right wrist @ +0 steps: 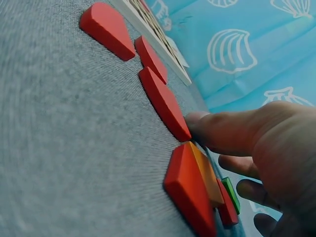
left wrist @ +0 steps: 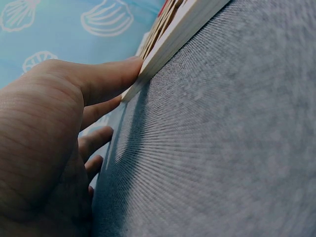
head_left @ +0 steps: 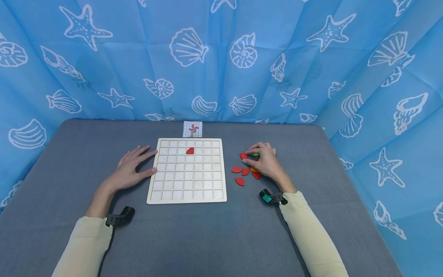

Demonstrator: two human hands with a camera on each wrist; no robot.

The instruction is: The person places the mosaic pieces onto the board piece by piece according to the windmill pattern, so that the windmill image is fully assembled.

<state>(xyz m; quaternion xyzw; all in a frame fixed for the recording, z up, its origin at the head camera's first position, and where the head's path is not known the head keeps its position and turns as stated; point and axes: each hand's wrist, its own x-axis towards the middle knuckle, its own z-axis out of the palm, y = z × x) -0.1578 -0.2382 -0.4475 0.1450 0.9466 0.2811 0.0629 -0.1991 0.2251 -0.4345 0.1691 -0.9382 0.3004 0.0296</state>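
Note:
My left hand [head_left: 129, 171] rests at the left edge of a pale wooden grid board [head_left: 187, 202], its fingers spread. In the left wrist view, thumb and index fingertip touch the board's side. One red quarter-round piece [head_left: 190, 151] sits in a cell near the board's top. To the board's right, my right hand [head_left: 264, 159] is over loose pieces, thumb and index fingertips apart, beside a red piece [head_left: 243, 156]. A green piece [right wrist: 230, 195] and an orange piece [right wrist: 205, 173] lie under the hand. Whether the fingertips touch any piece is hidden.
Several more red pieces [head_left: 240, 181] lie between the board and my right hand. A small card [head_left: 192, 129] with a red pinwheel picture on a grid lies behind the board. Grey cloth [head_left: 194, 238] covers the table, and a blue shell-patterned curtain [head_left: 214, 77] hangs behind.

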